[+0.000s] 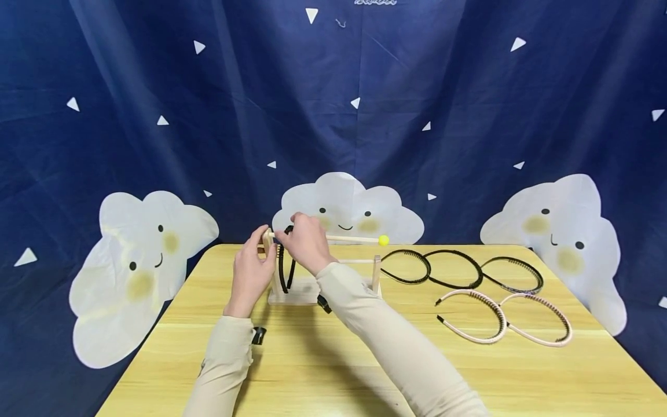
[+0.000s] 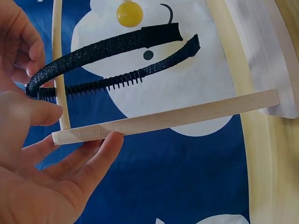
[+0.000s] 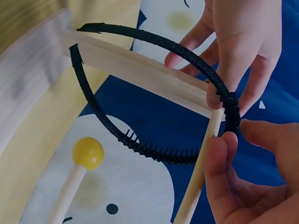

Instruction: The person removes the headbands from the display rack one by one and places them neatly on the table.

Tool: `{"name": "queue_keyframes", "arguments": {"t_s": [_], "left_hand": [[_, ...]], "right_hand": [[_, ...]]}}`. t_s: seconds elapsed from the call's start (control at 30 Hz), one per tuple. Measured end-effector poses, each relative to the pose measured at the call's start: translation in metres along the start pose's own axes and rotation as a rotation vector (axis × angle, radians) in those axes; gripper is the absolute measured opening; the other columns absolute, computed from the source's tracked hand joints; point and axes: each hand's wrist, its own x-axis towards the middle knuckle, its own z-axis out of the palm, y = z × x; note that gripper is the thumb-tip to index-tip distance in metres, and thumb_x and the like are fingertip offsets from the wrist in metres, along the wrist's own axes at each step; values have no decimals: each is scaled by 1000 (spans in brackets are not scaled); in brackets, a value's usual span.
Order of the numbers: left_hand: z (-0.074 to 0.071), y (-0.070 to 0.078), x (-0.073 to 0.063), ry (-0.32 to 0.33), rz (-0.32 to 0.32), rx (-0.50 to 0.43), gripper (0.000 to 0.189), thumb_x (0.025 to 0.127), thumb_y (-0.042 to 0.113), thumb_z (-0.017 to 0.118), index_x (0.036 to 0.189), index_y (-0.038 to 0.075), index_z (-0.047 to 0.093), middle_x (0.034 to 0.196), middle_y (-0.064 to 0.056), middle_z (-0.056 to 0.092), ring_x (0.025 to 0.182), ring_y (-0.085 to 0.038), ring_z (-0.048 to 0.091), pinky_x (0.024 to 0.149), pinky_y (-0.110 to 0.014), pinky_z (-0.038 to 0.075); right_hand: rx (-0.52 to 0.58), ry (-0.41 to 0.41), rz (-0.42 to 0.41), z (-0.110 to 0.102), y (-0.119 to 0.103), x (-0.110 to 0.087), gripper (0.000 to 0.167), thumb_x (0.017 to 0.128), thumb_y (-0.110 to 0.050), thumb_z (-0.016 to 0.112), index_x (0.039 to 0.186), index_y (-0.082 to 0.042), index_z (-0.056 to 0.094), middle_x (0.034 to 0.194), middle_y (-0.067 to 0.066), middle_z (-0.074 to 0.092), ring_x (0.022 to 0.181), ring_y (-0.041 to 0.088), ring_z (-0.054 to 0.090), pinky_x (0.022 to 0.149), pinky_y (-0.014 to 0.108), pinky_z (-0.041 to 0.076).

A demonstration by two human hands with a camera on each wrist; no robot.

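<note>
A black toothed headband [image 3: 163, 43] hangs round the upper dowel [image 1: 354, 238] of a wooden stand, its two ends pointing down toward the base [image 1: 292, 297]. Near the top of its curve, my right hand [image 1: 307, 243] pinches the headband, close beside the stand's left post [image 2: 187, 112]. My left hand [image 1: 250, 275] holds the top of that post, with the thumb near the dowel and the fingers against the post's other side. A yellow ball [image 1: 383, 240] caps the dowel's right end. Below it, a shorter right post [image 1: 376, 273] carries a lower rod [image 1: 356, 261].
On the table's right side lie three black headbands [image 1: 480, 275] in a row. Two pale pink headbands [image 1: 504, 324] lie nearer the front. A dark blue curtain [image 1: 396, 127] with white clouds hangs behind the table [image 1: 323, 370].
</note>
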Motion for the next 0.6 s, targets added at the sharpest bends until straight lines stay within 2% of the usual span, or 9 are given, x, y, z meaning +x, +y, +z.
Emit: {"name": "queue_keyframes", "arguments": {"t_s": [0.13, 0.3, 0.4, 0.6], "left_hand": [[-1, 0, 0, -5, -8, 2, 46, 97, 12, 66, 142, 3, 57, 121, -23, 69, 98, -37, 70, 75, -50, 62], [-1, 0, 0, -13, -19, 0, 46, 98, 13, 65, 143, 3, 56, 120, -22, 70, 99, -37, 70, 76, -50, 61], [-1, 1, 0, -16, -23, -1, 47, 98, 13, 65, 143, 3, 56, 120, -22, 70, 99, -37, 70, 77, -50, 61], [-1, 1, 0, -18, -31, 0, 47, 98, 15, 66, 143, 5, 56, 122, -22, 69, 100, -36, 70, 78, -50, 61]], "right_hand": [[-11, 0, 25, 2, -1, 1, 37, 94, -29, 74, 116, 1, 73, 106, 17, 76, 80, 27, 72, 70, 34, 59], [-25, -11, 28, 1, -2, 0, 26, 94, -23, 74, 107, 0, 74, 98, 14, 76, 77, 26, 69, 65, 33, 57], [-41, -17, 16, 0, -1, -2, 26, 94, -20, 74, 111, 0, 75, 101, 13, 76, 77, 25, 70, 64, 31, 57], [-41, -20, -3, -3, 4, -6, 32, 95, -18, 71, 121, 1, 72, 110, 15, 76, 86, 25, 72, 78, 34, 60]]}}
